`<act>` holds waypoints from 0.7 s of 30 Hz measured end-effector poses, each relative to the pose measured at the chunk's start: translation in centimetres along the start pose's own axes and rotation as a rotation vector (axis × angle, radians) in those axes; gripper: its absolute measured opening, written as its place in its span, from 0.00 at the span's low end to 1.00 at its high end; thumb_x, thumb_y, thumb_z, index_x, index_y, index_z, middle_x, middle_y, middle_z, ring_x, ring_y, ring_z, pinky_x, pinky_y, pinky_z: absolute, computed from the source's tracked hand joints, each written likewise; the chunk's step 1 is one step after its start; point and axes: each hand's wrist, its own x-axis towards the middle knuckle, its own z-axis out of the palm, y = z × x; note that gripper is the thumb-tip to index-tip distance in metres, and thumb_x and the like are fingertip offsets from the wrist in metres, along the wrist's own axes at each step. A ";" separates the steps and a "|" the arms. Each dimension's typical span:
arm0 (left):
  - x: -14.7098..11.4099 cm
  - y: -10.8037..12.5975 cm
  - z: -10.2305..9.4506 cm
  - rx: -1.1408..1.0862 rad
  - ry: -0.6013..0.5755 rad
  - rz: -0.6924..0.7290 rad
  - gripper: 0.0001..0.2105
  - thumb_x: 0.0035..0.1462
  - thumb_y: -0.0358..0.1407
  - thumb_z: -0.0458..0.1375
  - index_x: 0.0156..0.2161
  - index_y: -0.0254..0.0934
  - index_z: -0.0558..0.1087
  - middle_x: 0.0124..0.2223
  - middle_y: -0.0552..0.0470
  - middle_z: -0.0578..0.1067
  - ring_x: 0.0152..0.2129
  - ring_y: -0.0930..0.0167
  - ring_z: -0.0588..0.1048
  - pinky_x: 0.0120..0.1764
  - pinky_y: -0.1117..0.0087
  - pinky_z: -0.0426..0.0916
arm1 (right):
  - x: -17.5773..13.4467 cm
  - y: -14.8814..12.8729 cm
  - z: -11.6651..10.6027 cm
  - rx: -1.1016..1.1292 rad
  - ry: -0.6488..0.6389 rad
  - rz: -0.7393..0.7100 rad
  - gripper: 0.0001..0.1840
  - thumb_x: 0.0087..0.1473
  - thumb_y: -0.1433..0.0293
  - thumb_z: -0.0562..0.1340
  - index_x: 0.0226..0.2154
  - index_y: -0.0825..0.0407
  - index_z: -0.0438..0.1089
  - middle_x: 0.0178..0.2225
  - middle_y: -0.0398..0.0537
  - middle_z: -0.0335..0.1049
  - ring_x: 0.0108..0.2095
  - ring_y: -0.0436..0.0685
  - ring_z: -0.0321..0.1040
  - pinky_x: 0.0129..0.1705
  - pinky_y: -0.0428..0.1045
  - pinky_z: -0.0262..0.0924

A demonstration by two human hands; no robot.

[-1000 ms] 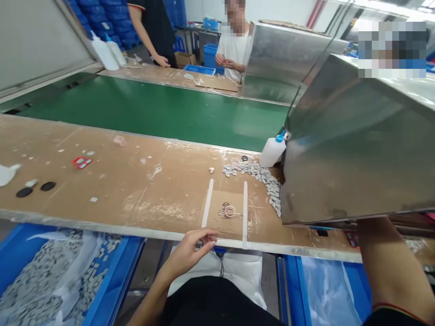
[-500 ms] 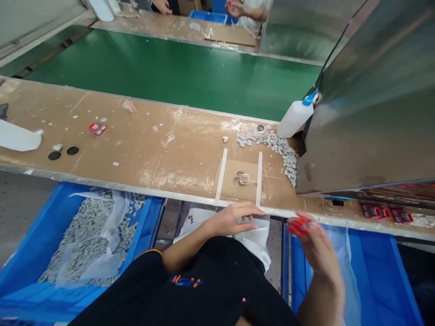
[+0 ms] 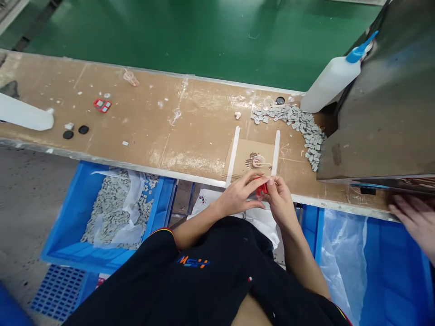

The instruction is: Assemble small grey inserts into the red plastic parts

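Observation:
My right hand (image 3: 281, 203) pinches a small red plastic part (image 3: 261, 188) just above the front edge of the bench. From the other side the fingers of my left hand (image 3: 240, 195) close on the same part, covering much of it. Right behind my hands lies a cardboard pad (image 3: 243, 156) between two white tape strips. On the pad sits a small round clear cup (image 3: 258, 161) with a thin stick across it. A curved heap of small grey tiles (image 3: 307, 131) lies to the right of the pad.
A white bottle with a blue nozzle (image 3: 331, 83) leans by a metal panel (image 3: 384, 117). Another person's hand (image 3: 416, 222) reaches in at right. Blue bins stand below, one with grey tiles (image 3: 112, 213). A red part with grey squares (image 3: 102, 105) and black discs (image 3: 83, 130) lie left.
My right hand has moved left with the red part and met my left hand, which now grips it too. The view tilted down. Another person's hand appeared at right; red parts there are out of sight.

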 end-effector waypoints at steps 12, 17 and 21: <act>0.0 -2.8 -1.5 -0.177 0.120 -0.153 0.14 0.59 0.39 0.65 0.48 0.35 0.77 0.45 0.43 0.79 0.43 0.65 0.79 0.46 0.62 0.77 | -0.9 -1.2 -1.6 -0.266 -0.104 -0.163 0.17 0.61 0.51 0.61 0.39 0.48 0.66 0.29 0.44 0.73 0.26 0.53 0.71 0.31 0.49 0.68; 0.2 -4.1 -1.1 -0.442 0.139 -0.350 0.13 0.58 0.37 0.65 0.47 0.33 0.77 0.46 0.42 0.80 0.40 0.68 0.81 0.44 0.67 0.78 | 4.8 -0.6 -2.6 -0.424 0.115 -0.436 0.17 0.55 0.56 0.67 0.43 0.48 0.71 0.32 0.46 0.74 0.30 0.54 0.71 0.33 0.50 0.67; 0.4 -4.3 -1.1 -0.430 0.111 -0.358 0.13 0.57 0.35 0.65 0.46 0.32 0.77 0.44 0.43 0.81 0.39 0.68 0.81 0.45 0.67 0.78 | 6.7 -0.5 -1.8 -0.569 0.115 -0.561 0.11 0.59 0.61 0.62 0.33 0.49 0.77 0.31 0.48 0.75 0.31 0.55 0.70 0.34 0.51 0.66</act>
